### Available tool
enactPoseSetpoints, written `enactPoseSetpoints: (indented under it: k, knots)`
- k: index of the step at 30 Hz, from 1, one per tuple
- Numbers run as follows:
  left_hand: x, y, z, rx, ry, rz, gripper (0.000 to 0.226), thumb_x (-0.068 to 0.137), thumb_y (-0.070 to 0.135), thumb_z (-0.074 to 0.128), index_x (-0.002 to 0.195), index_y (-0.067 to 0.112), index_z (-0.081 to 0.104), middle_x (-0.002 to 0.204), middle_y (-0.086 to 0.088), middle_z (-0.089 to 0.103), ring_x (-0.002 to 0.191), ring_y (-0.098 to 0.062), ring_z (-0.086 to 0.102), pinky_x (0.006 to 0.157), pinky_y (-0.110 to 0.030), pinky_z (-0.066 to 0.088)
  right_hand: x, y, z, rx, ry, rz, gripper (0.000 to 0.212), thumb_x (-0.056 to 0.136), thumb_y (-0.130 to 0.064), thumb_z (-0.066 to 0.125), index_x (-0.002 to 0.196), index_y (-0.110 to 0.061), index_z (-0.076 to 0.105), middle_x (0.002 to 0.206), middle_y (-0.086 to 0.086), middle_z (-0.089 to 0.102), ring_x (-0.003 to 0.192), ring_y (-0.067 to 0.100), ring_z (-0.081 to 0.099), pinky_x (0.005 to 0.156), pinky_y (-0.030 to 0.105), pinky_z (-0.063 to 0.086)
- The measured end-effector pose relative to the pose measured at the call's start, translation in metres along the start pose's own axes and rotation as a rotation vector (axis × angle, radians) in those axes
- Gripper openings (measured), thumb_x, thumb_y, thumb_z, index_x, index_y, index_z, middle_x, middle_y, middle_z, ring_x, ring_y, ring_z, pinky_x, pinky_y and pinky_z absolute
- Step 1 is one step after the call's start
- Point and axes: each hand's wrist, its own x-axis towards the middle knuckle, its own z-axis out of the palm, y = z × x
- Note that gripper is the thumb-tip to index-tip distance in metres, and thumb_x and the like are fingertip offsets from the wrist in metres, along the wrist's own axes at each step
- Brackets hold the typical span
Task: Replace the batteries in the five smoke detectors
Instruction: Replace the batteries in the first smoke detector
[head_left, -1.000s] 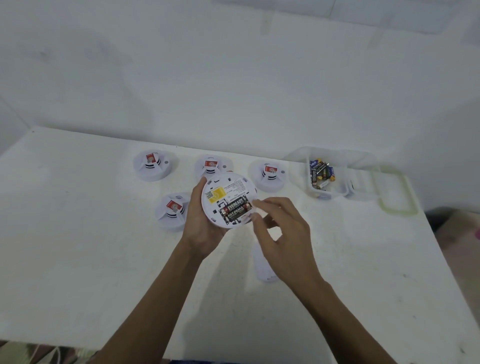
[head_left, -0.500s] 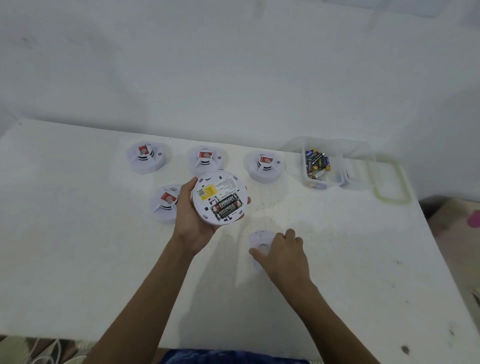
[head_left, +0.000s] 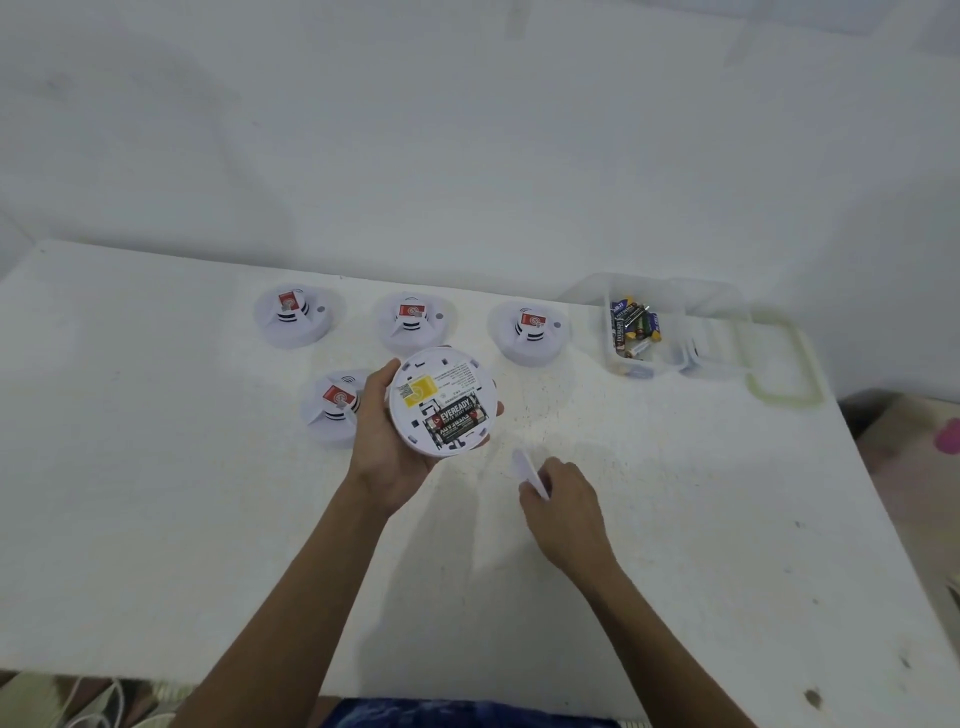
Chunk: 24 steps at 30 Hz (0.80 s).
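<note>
My left hand (head_left: 387, 447) grips a white round smoke detector (head_left: 442, 400) turned back side up, above the table. Two black batteries (head_left: 454, 418) sit in its open compartment beside a yellow label. My right hand (head_left: 563, 499) pinches the white back cover (head_left: 527, 467) and holds it tilted on edge just above the table, to the right of the detector. Several more white detectors stand face up on the table: three in a back row (head_left: 292, 318) (head_left: 413, 321) (head_left: 530, 332) and one (head_left: 332, 408) partly behind my left hand.
A clear plastic box (head_left: 675, 332) with several loose batteries (head_left: 635, 327) stands at the back right, its green-rimmed lid (head_left: 784, 364) beside it. The white table (head_left: 156, 519) ends at a white wall behind and drops off at the right and front edges.
My right hand left the detector's battery bay, went down to the table, took hold of the back cover and lifted it on edge. My left hand kept holding the detector.
</note>
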Motion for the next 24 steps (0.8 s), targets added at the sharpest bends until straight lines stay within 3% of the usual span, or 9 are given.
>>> enactPoseSetpoints:
  k: [2, 5, 9, 13, 16, 19, 24]
  knots:
    - [-0.001, 0.000, -0.001, -0.008, -0.003, -0.010, 0.062, 0.086, 0.053, 0.036, 0.129, 0.014, 0.056, 0.135, -0.023, 0.053, 0.109, -0.046, 0.060, 0.081, -0.050, 0.056, -0.001, -0.002, -0.009, 0.226, -0.017, 0.020, 0.020, 0.096, -0.030, 0.052, 0.083, -0.016, 0.048, 0.084, 0.003, 0.060, 0.068, 0.009, 0.054, 0.058, 0.016, 0.044]
    - [-0.002, 0.000, -0.001, -0.033, 0.004, -0.027, 0.059, 0.087, 0.053, 0.034, 0.122, 0.015, 0.063, 0.132, -0.024, 0.056, 0.109, -0.046, 0.060, 0.082, -0.051, 0.055, -0.002, -0.012, -0.032, 0.530, -0.038, 0.044, 0.031, 0.096, -0.038, 0.051, 0.088, -0.009, 0.055, 0.082, 0.007, 0.068, 0.065, 0.016, 0.066, 0.061, 0.028, 0.057]
    - [-0.002, -0.001, 0.001, -0.055, 0.006, -0.037, 0.059, 0.090, 0.051, 0.030, 0.118, 0.014, 0.067, 0.130, -0.025, 0.057, 0.110, -0.047, 0.059, 0.083, -0.052, 0.054, -0.009, -0.035, -0.060, 0.700, 0.034, -0.066, 0.037, 0.095, -0.046, 0.045, 0.075, -0.015, 0.048, 0.070, 0.008, 0.063, 0.051, 0.013, 0.056, 0.048, 0.022, 0.045]
    - [-0.001, -0.003, 0.004, -0.013, 0.030, -0.024, 0.058, 0.093, 0.048, 0.027, 0.131, 0.014, 0.055, 0.132, -0.022, 0.056, 0.117, -0.047, 0.055, 0.084, -0.052, 0.054, -0.022, -0.054, -0.071, 0.592, 0.157, -0.278, 0.029, 0.091, -0.044, 0.036, 0.085, -0.017, 0.042, 0.072, 0.006, 0.057, 0.053, 0.018, 0.048, 0.049, 0.025, 0.040]
    - [-0.001, -0.004, 0.007, 0.016, 0.102, 0.030, 0.051, 0.094, 0.042, 0.027, 0.118, 0.016, 0.064, 0.118, -0.015, 0.066, 0.105, -0.036, 0.065, 0.081, -0.051, 0.055, -0.029, -0.065, -0.073, 0.428, 0.191, -0.418, 0.025, 0.087, -0.045, 0.039, 0.091, -0.021, 0.040, 0.076, -0.002, 0.052, 0.056, 0.005, 0.047, 0.048, 0.014, 0.036]
    - [-0.001, -0.003, 0.011, 0.069, 0.144, 0.048, 0.051, 0.095, 0.041, 0.027, 0.107, 0.018, 0.072, 0.110, -0.010, 0.071, 0.099, -0.027, 0.067, 0.077, -0.037, 0.055, -0.028, -0.074, -0.066, 0.238, 0.255, -0.467, 0.034, 0.079, -0.051, 0.053, 0.098, -0.024, 0.045, 0.094, -0.008, 0.052, 0.076, 0.005, 0.052, 0.056, 0.009, 0.038]
    - [0.000, -0.006, 0.015, 0.097, 0.153, 0.073, 0.058, 0.098, 0.040, 0.024, 0.085, 0.024, 0.079, 0.090, -0.004, 0.074, 0.079, -0.018, 0.072, 0.065, -0.029, 0.058, -0.020, -0.080, -0.046, 0.062, 0.458, -0.602, 0.040, 0.079, -0.050, 0.061, 0.105, -0.020, 0.060, 0.110, 0.001, 0.063, 0.098, 0.016, 0.049, 0.072, 0.025, 0.050]
